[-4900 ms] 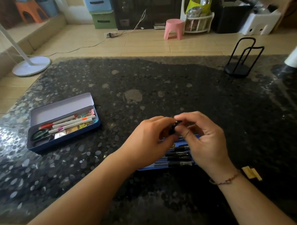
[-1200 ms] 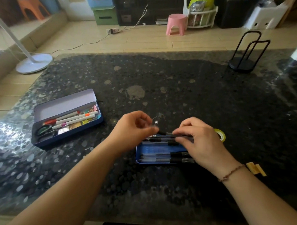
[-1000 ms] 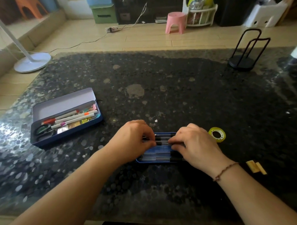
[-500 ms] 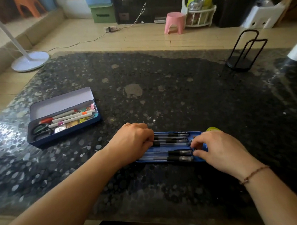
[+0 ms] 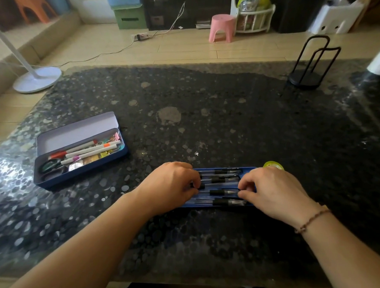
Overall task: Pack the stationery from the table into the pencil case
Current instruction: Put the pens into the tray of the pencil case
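Centrally, both hands are curling over a blue tray of black-capped pens: left hand at 9 o'clock, right hand at 3, fingertips pinching its ends. The open pencil case is lying at 10 o'clock on the counter. Tilting the shallow tray risks pens rolling out.

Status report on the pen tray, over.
Left hand and right hand both on the shallow blue tray, fingers among the clear black-grip pens. Open blue tin pencil case sits apart, left. Yellow-green tape roll behind right hand.
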`<state>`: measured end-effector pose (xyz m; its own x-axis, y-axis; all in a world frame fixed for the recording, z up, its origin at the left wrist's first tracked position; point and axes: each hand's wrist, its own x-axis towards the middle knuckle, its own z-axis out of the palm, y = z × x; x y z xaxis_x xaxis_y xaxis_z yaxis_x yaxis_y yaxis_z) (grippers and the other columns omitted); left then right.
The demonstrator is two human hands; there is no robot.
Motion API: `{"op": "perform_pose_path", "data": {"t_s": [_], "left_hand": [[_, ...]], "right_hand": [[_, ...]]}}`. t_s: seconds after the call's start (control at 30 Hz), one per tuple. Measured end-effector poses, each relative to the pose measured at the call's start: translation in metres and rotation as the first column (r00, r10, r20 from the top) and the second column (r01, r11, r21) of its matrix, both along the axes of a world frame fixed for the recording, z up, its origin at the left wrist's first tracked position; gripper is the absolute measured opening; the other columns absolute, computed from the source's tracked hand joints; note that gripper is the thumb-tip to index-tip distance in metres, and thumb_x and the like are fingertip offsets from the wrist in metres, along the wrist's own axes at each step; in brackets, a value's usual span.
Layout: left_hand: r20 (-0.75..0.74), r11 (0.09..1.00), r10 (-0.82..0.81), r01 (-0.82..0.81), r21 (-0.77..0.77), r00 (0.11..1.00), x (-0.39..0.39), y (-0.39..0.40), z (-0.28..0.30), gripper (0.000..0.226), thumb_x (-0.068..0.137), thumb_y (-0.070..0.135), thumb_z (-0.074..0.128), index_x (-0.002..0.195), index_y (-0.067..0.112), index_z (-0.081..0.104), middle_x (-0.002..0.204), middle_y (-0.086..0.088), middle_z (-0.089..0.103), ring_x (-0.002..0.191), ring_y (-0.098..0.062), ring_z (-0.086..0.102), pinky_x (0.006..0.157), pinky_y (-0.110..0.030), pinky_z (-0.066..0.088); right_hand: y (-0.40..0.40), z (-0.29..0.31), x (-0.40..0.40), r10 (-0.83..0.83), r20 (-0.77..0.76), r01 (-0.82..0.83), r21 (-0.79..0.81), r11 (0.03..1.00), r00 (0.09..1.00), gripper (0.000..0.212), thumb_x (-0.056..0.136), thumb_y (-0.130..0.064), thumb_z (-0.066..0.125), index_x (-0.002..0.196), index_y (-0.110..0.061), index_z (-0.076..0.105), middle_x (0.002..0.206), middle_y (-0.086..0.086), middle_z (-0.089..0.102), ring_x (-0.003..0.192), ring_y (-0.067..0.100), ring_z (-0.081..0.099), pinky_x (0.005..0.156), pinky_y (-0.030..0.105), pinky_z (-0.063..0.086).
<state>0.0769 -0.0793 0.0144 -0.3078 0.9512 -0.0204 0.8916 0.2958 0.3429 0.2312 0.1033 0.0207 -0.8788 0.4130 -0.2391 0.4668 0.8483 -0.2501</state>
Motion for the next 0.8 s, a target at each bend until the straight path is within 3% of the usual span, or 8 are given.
{"op": "perform_pose_path", "data": {"t_s": [0.27, 0.37, 0.53, 0.8], "left_hand": [[-0.015, 0.998, 0.068, -0.068, -0.007, 0.998, 0.000, 0.004, -0.003, 0.008, 0.082, 0.034, 0.066, 0.082, 0.026, 0.063, 0.081, 0.012, 0.058, 0.074, -0.007, 0.054, 0.066, -0.022, 0.046], [-0.026, 0.997, 0.072, -0.073, -0.029, 0.997, 0.000, 0.004, -0.004, 0.013, 0.082, 0.039, 0.065, 0.081, 0.028, 0.059, 0.079, 0.013, 0.056, 0.073, -0.007, 0.054, 0.063, -0.022, 0.044], [-0.012, 0.997, 0.075, -0.075, -0.025, 0.997, 0.000, 0.003, -0.003, 0.013, 0.082, 0.039, 0.064, 0.087, 0.028, 0.058, 0.080, 0.014, 0.053, 0.071, -0.008, 0.052, 0.060, -0.022, 0.039], [-0.063, 0.995, 0.092, -0.094, -0.022, 0.994, 0.004, 0.005, -0.005, 0.010, 0.085, 0.034, 0.060, 0.080, 0.026, 0.058, 0.073, 0.014, 0.049, 0.065, -0.007, 0.049, 0.051, -0.013, 0.028]], "right_hand": [[0.000, 0.001, 0.000, -0.145, -0.069, 0.142, -0.056, 0.988, 0.987, 0.017, 0.076, -0.042, 0.074, 0.070, -0.035, 0.059, 0.065, -0.015, 0.059, 0.063, 0.000, 0.056, 0.052, 0.020, 0.041], [0.000, 0.005, 0.005, -0.087, -0.014, 0.086, -0.055, 0.995, 0.996, 0.017, 0.079, -0.047, 0.069, 0.071, -0.036, 0.060, 0.069, -0.016, 0.059, 0.066, -0.001, 0.056, 0.052, 0.020, 0.041], [-0.003, 0.006, 0.010, -0.007, 0.086, 0.018, -0.129, 0.992, 0.996, 0.008, 0.084, -0.047, 0.064, 0.089, -0.043, 0.067, 0.080, -0.025, 0.059, 0.073, -0.005, 0.055, 0.059, 0.017, 0.044], [-0.002, 0.003, 0.005, -0.005, 0.101, 0.017, -0.119, 0.993, 0.995, 0.010, 0.078, -0.048, 0.070, 0.083, -0.040, 0.067, 0.078, -0.020, 0.062, 0.072, -0.002, 0.058, 0.066, 0.025, 0.053]]}}
